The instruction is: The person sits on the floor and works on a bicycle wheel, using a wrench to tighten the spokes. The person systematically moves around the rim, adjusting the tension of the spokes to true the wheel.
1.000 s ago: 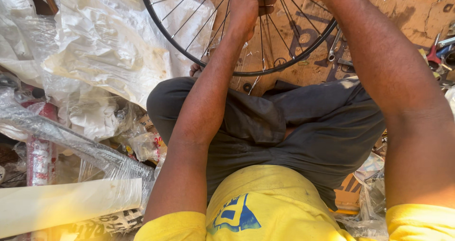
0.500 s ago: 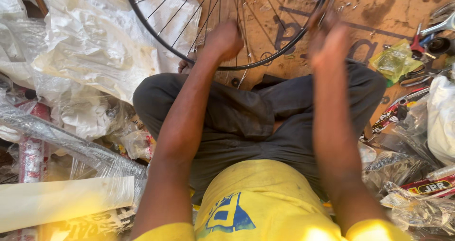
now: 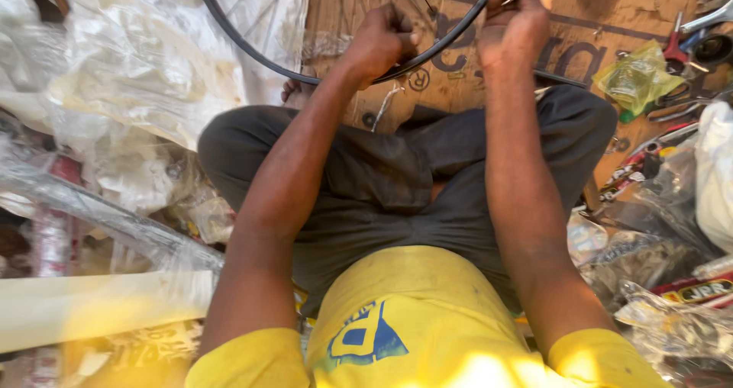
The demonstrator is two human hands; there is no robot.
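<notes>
- Sitting cross-legged on cardboard (image 3: 458, 90), person has a spoked rim (image 3: 321, 74) in both hands; everything below is placed relative to that rim.
- Rim: black hoop, only its lower arc in view, curving from upper left down past the knees and up to upper right. Rest runs off the top edge. It looks near-upright and slightly tilted away, but I can't tell the exact angle.
- Left hand (image 3: 382, 41): curled closed over the bottom of the arc, fingers wrapped on the rim's near edge. Firm hold, by the look of it.
- Right hand (image 3: 515, 22): higher up the right side of the arc, fingers pinched shut at the rim or a spoke end there. What exactly sits in the pinch is hidden, can't tell.
- Key relation: rim lies straight ahead of both grips, hub somewhere above and beyond the frame, so the arc between the two hands runs low-left to high-right. Left hand is lower and nearer the body; right is further up and out.
- Spokes (image 3: 427, 3) fan up from the arc between the hands.
- Right of the rim: yellow-green bag (image 3: 637, 79), red-handled tool (image 3: 676, 48), well apart from either hand.
- Left of the rim: heaped clear plastic (image 3: 137, 75), touching its left side or just behind it.
</notes>
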